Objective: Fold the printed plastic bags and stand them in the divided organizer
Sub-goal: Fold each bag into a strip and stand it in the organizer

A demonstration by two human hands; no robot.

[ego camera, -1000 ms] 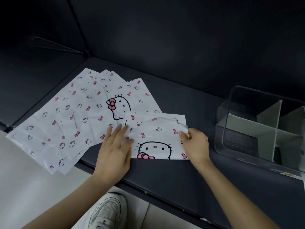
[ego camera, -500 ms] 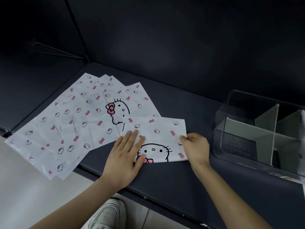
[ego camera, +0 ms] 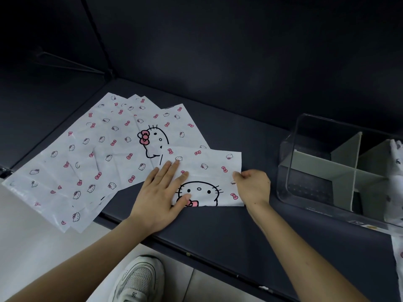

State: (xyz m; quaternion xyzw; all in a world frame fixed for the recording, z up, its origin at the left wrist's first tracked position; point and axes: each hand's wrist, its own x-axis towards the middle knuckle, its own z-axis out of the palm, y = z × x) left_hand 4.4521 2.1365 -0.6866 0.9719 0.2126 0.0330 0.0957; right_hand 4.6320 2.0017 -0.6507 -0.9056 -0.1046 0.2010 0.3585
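A: Obs. Left hand [ego camera: 161, 199] flat, fingers straight, pressing the folded bag [ego camera: 209, 168]. Right hand [ego camera: 253, 188] pinches its right edge. The bag lies on the desk [ego camera: 218, 232], near the front edge.

B: Risk?

A: Slick film. It likely springs open if the press lifts before the crease sets. The fanned stack [ego camera: 98, 153] overhangs the desk's front edge, so a nudge could slide it off.

B: Room?

A: Bare desk between bag and organizer [ego camera: 305, 192]. One bag [ego camera: 394, 171] already stands at its right side.

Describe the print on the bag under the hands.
The folded bag is white with pink bows, tiny cat faces and one big cat face; head view.
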